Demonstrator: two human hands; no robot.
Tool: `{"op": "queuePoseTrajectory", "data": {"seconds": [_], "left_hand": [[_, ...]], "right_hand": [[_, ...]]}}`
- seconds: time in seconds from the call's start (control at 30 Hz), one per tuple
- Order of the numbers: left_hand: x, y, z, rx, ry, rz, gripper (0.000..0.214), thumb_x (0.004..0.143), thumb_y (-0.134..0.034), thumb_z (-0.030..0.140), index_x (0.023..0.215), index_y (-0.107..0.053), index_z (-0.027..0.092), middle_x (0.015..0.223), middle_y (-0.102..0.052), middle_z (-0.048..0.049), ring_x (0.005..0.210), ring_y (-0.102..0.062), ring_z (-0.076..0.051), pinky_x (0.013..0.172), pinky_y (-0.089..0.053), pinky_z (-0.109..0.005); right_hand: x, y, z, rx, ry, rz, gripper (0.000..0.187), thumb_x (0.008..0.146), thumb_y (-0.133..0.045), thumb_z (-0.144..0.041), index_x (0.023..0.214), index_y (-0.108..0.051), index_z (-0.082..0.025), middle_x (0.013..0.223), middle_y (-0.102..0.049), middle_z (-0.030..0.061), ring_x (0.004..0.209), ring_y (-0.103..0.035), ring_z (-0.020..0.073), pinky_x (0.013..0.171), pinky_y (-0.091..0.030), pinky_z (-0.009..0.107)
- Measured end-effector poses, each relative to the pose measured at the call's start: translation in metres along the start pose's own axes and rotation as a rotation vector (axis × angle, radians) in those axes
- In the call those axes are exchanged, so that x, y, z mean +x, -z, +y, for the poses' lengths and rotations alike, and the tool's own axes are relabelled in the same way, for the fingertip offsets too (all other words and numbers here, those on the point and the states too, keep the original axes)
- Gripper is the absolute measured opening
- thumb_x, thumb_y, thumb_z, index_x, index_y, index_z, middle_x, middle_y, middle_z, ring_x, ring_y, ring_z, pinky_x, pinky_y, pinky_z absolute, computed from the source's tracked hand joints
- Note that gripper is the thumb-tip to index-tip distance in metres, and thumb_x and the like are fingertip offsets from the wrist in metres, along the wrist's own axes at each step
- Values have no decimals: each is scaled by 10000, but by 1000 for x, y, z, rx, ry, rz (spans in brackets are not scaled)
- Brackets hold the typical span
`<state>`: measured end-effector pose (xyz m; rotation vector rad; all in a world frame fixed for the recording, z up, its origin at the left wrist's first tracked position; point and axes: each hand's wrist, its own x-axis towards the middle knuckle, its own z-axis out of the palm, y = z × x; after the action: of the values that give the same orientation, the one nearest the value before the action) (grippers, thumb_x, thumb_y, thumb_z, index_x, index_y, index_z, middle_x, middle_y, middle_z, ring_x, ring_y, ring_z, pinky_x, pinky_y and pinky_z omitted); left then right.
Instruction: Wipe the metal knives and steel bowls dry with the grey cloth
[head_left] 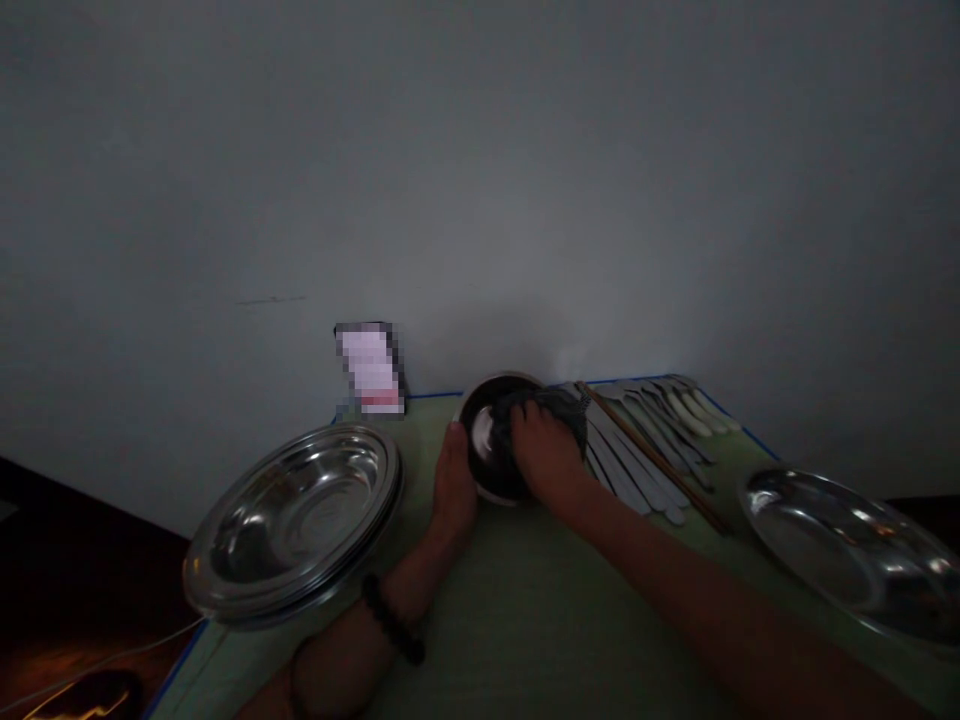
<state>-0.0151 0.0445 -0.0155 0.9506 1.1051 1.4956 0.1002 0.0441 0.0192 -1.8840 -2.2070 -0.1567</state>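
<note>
A round metal bowl (484,475) is tilted toward me at the back middle of the table. My left hand (454,480) grips its left side, the thumb near the rim and the other fingers largely hidden. Inside the bowl my right hand (551,450) presses a dark cloth (566,402) against the inner wall, fingers bent over it. Part of the cloth hangs past the bowl's right rim, beside the laid-out cutlery.
Stacked shiny metal basins (217,590) stand at the left. A lit phone (371,368) leans on the wall. Knives (634,475), wooden chopsticks (652,455), spoons and forks lie fanned out at right. Another metal basin (814,560) sits at the right edge of the green table (517,640).
</note>
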Motion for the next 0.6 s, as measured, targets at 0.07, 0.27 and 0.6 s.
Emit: {"op": "queuePoseTrajectory", "data": {"seconds": [0.07,0.27,0.6], "left_hand": [[-2,-1,3,67,-14,12,400,887,-448,452,1080,-644,162,1239,-619,-82,1256,-457,-240,1113,-216,-378],[-2,0,5,149,-13,34,376,880,-464,450,994,-684,167,1177,-656,-86,1214,-501,-247,1089,-268,-383],[7,3,-2,37,16,32,434,888,-412,494,990,-677,166,1091,-699,-67,1230,-492,-226,1093,-283,-381]], "right_hand": [[9,-4,-2,17,-36,39,337,869,-282,-50,1096,-526,-102,1066,-573,188,922,-608,260,654,-497,330],[27,-10,-13,305,28,44,256,887,-355,-143,1095,-502,-115,1079,-564,159,934,-594,229,760,-474,334],[6,-13,4,728,466,-249,308,885,-402,-195,1168,-499,-119,1174,-601,145,1062,-570,193,931,-434,356]]}}
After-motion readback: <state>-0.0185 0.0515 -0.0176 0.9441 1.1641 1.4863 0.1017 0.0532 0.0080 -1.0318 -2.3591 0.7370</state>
